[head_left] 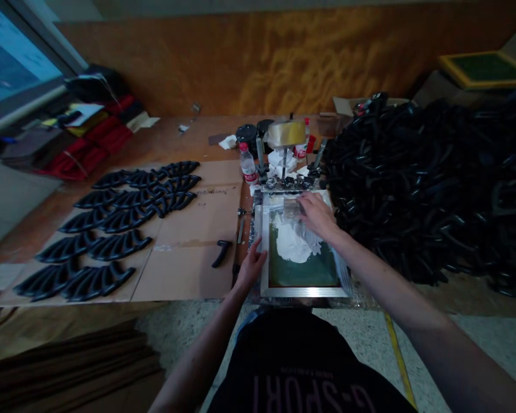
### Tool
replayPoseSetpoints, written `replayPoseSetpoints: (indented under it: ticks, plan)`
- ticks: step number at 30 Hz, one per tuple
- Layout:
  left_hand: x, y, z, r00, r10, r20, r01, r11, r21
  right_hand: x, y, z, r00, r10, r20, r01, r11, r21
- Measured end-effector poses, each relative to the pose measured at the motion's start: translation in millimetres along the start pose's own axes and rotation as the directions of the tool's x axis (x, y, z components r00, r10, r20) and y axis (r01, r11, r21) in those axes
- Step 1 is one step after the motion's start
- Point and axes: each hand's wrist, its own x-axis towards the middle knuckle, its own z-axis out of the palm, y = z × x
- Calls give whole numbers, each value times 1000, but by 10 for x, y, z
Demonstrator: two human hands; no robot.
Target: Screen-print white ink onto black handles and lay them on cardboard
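Observation:
A screen-printing frame (304,292) with a metal rim lies in front of me, its green mesh (303,275) partly covered by white ink (293,242). My right hand (317,213) is closed around a squeegee (291,210) near the frame's far end, over the ink; motion smears the blade. At the frame's left side is my left hand (251,263), thumb and fingers apart, beside or touching the metal edge. Just left of it, one black curved handle (221,253) lies alone on the cardboard (184,269).
Fanned rows of black handles (120,246) cover the cardboard's left part. A large heap of black handles (413,189) rises close on the right. Behind the frame stand clamps (261,158), a tape roll (286,133) and a red-capped bottle (248,165). Red folders (90,149) lie far left.

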Motion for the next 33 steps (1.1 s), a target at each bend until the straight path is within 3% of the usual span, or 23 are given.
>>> replayPoseSetpoints:
  ticks: [5,10,13,16,19,24,27,29,33]
  plan:
    - [60,-129,7,997,-22,76,21,1000,13,-20,-140,124,963,22,269,-20,1000,-12]
    - [72,-145,11,996,-29,79,27,999,28,-256,-190,-21,937,276,217,-212,938,-275]
    - [79,-155,20,996,-28,80,26,999,22,-369,-355,14,918,314,241,-227,916,-331]
    - [87,-188,27,997,-28,75,27,999,17,-404,-537,70,933,183,311,-109,964,-241]
    - [88,-213,29,996,-24,85,24,1000,1,-341,-571,55,922,83,378,-24,987,-158]
    - [75,-180,19,996,-27,85,25,999,28,-219,-357,114,951,29,309,14,990,-137]
    - [72,-152,11,996,-37,85,34,999,39,-370,-295,236,953,-98,286,131,986,-101]
    - [71,-153,11,996,-44,82,41,998,44,-557,-291,252,930,-225,292,247,968,-41]
    - [73,-196,26,996,-41,84,38,999,34,-780,-279,64,822,-450,350,442,891,108]
